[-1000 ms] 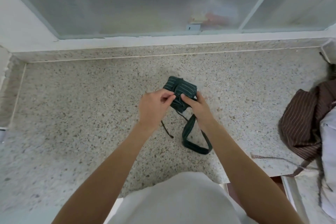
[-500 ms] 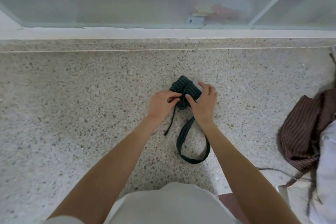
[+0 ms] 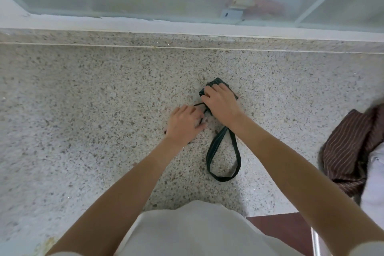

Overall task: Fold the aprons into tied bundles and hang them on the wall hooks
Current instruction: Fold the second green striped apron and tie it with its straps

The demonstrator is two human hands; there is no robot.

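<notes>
Head view looks down on a speckled stone bench (image 3: pixel 93 110), where the right hand (image 3: pixel 221 103) is curled over a small folded dark green striped apron bundle (image 3: pixel 217 83), pressing it to the surface. Just beside it, the left hand (image 3: pixel 184 124) pinches a thin dark tie string (image 3: pixel 199 104) running from the bundle, while the apron's wider strap loop (image 3: pixel 223 157) lies flat toward the person. Well apart at the right edge sits a crumpled brown striped apron (image 3: pixel 349 147).
</notes>
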